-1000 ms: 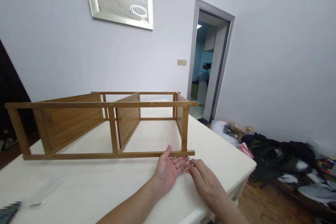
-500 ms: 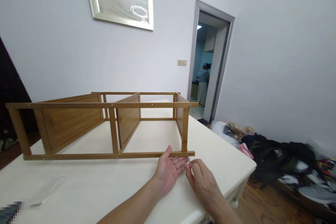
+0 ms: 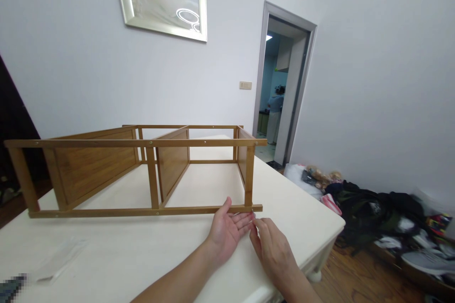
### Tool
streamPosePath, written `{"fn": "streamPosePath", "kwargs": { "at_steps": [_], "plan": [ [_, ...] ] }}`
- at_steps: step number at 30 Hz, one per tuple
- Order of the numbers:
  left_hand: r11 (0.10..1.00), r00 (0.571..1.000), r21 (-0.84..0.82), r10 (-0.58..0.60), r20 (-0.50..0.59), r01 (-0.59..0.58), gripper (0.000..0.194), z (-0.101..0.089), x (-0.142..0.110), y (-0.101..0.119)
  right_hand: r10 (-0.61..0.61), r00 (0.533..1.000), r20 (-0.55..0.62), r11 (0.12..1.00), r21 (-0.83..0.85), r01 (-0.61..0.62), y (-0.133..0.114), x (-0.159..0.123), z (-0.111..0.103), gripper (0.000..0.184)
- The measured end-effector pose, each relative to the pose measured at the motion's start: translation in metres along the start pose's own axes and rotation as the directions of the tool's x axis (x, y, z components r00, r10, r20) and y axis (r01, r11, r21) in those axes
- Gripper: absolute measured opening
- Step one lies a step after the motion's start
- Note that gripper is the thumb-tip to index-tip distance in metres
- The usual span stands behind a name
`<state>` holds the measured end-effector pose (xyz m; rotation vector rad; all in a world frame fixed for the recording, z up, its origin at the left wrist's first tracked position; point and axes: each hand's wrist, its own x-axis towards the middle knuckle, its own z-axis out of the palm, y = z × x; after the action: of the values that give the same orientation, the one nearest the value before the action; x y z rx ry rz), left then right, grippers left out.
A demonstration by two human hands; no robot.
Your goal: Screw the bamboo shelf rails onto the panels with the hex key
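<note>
A brown wooden shelf rack [image 3: 106, 212] lies on its side on a cream table [image 3: 121, 255], with slatless panels between its rails. My left hand [image 3: 225, 234] is palm up at the near lower rail, thumb raised and fingers stretched under the rail's right end. Just right of it, my right hand [image 3: 275, 248] is closed in a pinch by the left fingertips. A thin metal piece [image 3: 253, 215] shows faintly at its fingertips, close to the rail's end; its kind is too small to tell. Screw heads dot the upper rail.
A clear plastic bag [image 3: 59, 260] lies at the table's left. Clothes, bags and a grey shoe [image 3: 426, 261] are heaped on the right by the wall. Beyond the doorway [image 3: 263, 57] stands another person [image 3: 274, 111]. A framed picture [image 3: 165, 31] hangs above.
My right fingers have shifted slightly in their pinch near the rail's end. My left hand and the rack keep their positions; the view has moved a little.
</note>
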<state>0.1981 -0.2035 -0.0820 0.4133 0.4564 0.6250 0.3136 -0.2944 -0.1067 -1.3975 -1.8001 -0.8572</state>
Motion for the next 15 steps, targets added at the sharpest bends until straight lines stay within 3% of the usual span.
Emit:
{"fn": "streamPosePath", "kwargs": {
  "at_steps": [6,15],
  "plan": [
    [1.000,1.000,-0.002,-0.002,0.000,0.002,0.064,0.0006,0.0006,0.0004,-0.037,0.999,-0.034,0.999,-0.020,0.036,0.0001,0.0021,-0.0004,0.013],
    [1.000,1.000,0.001,0.008,0.015,-0.008,0.058,0.0015,-0.0008,-0.0006,0.013,0.999,-0.049,1.000,0.001,-0.013,-0.0004,-0.0003,0.0023,0.014]
  ]
}}
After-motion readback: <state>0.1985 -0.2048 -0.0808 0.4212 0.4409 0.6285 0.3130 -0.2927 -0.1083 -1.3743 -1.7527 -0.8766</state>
